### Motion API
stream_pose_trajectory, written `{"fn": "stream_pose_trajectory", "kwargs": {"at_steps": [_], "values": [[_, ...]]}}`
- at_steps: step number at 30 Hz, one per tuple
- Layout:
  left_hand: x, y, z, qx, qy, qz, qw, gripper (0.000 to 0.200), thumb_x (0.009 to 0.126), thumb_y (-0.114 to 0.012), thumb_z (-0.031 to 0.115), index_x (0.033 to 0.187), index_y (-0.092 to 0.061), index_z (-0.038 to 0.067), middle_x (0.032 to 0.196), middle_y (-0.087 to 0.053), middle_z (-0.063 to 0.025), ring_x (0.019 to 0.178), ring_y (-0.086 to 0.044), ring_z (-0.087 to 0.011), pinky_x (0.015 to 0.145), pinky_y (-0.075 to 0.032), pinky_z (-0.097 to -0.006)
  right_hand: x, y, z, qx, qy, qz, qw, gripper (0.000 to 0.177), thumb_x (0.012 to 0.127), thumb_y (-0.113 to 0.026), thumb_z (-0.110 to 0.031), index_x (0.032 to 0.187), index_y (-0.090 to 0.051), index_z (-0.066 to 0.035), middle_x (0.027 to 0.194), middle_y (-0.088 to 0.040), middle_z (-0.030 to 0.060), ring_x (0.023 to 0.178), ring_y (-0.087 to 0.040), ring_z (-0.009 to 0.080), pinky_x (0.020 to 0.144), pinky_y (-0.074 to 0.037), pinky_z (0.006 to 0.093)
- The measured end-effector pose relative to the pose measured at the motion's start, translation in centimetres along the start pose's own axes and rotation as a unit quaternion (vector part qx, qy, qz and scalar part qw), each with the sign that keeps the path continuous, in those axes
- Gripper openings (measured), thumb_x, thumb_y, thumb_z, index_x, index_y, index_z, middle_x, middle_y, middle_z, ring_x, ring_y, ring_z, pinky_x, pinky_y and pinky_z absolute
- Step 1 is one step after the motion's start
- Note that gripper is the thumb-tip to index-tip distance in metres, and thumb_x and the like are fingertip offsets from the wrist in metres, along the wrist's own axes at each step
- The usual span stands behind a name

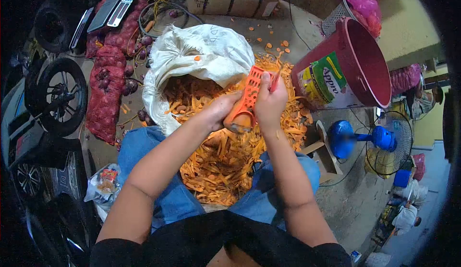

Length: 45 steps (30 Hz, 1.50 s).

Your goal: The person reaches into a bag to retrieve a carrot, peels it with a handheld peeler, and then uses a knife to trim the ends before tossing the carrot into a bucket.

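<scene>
My left hand (224, 109) is wrapped around a thick carrot (242, 121), whose blunt end points toward me. My right hand (270, 101) is closed on a flat orange plastic peeler (251, 89) with rows of holes, the thumb lying along its face. The peeler rests against the carrot, its lower end around it. A slim red piece (274, 81) sticks out by the right fingers. Below both hands, a heap of carrot peelings (218, 171) spreads between my knees. Behind it, a white woven sack (211, 46) lies with its mouth toward me, peelings inside.
A dark red bucket (372, 60) stands tilted in view at right, beside a blue fan (384, 139). Net sacks of onions (105, 86) and a motorcycle wheel (62, 96) are at left. Cardboard boxes (235, 0) line the back. A person (407, 219) is far right.
</scene>
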<state>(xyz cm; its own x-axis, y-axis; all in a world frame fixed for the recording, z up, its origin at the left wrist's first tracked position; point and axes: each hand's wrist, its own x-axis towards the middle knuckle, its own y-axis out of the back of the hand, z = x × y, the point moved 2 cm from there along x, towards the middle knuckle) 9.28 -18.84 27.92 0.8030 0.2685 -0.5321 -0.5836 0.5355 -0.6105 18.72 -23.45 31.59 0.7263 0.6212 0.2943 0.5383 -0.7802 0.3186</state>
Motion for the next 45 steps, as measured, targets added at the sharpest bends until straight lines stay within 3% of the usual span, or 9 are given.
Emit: {"fn": "stream_pose_trajectory", "kwargs": {"at_steps": [6,10,12,17,23,27,31,37,45], "values": [[-1.8,-0.9,-0.5,0.156,0.010,-0.075,0.985,0.040,0.084,-0.034,0.026,0.114,-0.036,0.001,0.111,-0.044,-0.0097,0.099,-0.044,-0.0140,0.084,-0.035,-0.0265,6.5,6.3,6.4,-0.068,-0.086,0.231,0.967,0.023,0.080,-0.044,-0.019,0.069,-0.047,0.001,0.055,-0.045,0.0033,0.050,-0.041,0.0135,0.049,-0.035,0.0289],[-1.6,-0.6,0.6,0.031,0.035,-0.061,0.997,0.037,0.083,-0.035,0.029,0.110,-0.040,0.003,0.104,-0.049,-0.0088,0.091,-0.050,-0.0150,0.079,-0.040,-0.0274,5.9,6.3,4.4,0.147,-0.164,0.240,0.945,0.017,0.080,-0.045,-0.015,0.072,-0.050,-0.001,0.061,-0.048,-0.0005,0.054,-0.043,0.0093,0.049,-0.035,0.0253],[-1.1,0.2,0.6,-0.014,0.068,-0.042,0.997,0.036,0.083,-0.035,0.029,0.108,-0.042,0.004,0.102,-0.050,-0.0084,0.088,-0.051,-0.0155,0.076,-0.042,-0.0282,4.1,3.6,1.2,0.253,-0.096,0.134,0.953,0.014,0.080,-0.045,-0.014,0.073,-0.049,-0.002,0.060,-0.044,-0.0020,0.055,-0.042,0.0073,0.049,-0.034,0.0240],[-0.4,0.4,0.4,-0.049,0.024,-0.001,0.999,0.034,0.084,-0.033,0.029,0.103,-0.045,0.005,0.095,-0.053,-0.0085,0.081,-0.054,-0.0162,0.069,-0.045,-0.0293,-0.4,0.1,-0.7,0.015,-0.001,-0.026,1.000,0.022,0.081,-0.044,-0.021,0.070,-0.047,-0.002,0.057,-0.043,0.0047,0.052,-0.041,0.0123,0.047,-0.032,0.0291],[-0.5,-0.1,0.3,0.085,0.009,-0.022,0.996,0.033,0.084,-0.033,0.028,0.104,-0.045,0.004,0.096,-0.053,-0.0073,0.081,-0.054,-0.0129,0.070,-0.044,-0.0258,1.8,1.1,0.8,-0.015,0.042,0.102,0.994,0.023,0.080,-0.043,-0.020,0.069,-0.047,0.000,0.055,-0.047,0.0102,0.050,-0.043,0.0188,0.049,-0.035,0.0319],[-1.8,-1.4,-0.5,0.109,0.022,-0.064,0.992,0.035,0.084,-0.035,0.026,0.110,-0.041,0.003,0.100,-0.051,-0.0063,0.085,-0.051,-0.0110,0.074,-0.042,-0.0246,6.7,6.3,7.2,-0.086,-0.120,0.258,0.955,0.026,0.079,-0.045,-0.021,0.071,-0.049,0.003,0.059,-0.050,0.0074,0.051,-0.045,0.0158,0.050,-0.036,0.0314],[-0.8,0.1,0.0,0.008,0.051,-0.054,0.997,0.037,0.083,-0.036,0.030,0.107,-0.043,0.004,0.099,-0.052,-0.0074,0.084,-0.053,-0.0140,0.072,-0.043,-0.0288,5.6,5.5,4.2,0.191,-0.122,0.228,0.947,0.024,0.080,-0.045,-0.020,0.074,-0.050,0.002,0.062,-0.050,0.0025,0.055,-0.046,0.0100,0.051,-0.038,0.0271],[-0.1,0.5,0.5,-0.084,0.016,0.037,0.996,0.036,0.083,-0.034,0.032,0.102,-0.046,0.005,0.092,-0.054,-0.0073,0.077,-0.055,-0.0164,0.069,-0.045,-0.0306,-0.6,-0.2,-0.9,0.034,0.030,-0.007,0.999,0.022,0.081,-0.043,-0.020,0.069,-0.046,-0.001,0.054,-0.044,0.0077,0.050,-0.040,0.0122,0.047,-0.034,0.0287],[-1.5,-0.9,0.0,0.125,0.008,-0.046,0.991,0.035,0.084,-0.032,0.026,0.108,-0.042,0.003,0.101,-0.051,-0.0076,0.085,-0.052,-0.0136,0.074,-0.042,-0.0266,5.0,3.7,4.6,-0.037,-0.006,0.201,0.979,0.025,0.079,-0.045,-0.020,0.067,-0.047,0.002,0.058,-0.049,0.0099,0.053,-0.045,0.0188,0.051,-0.036,0.0326]]}}
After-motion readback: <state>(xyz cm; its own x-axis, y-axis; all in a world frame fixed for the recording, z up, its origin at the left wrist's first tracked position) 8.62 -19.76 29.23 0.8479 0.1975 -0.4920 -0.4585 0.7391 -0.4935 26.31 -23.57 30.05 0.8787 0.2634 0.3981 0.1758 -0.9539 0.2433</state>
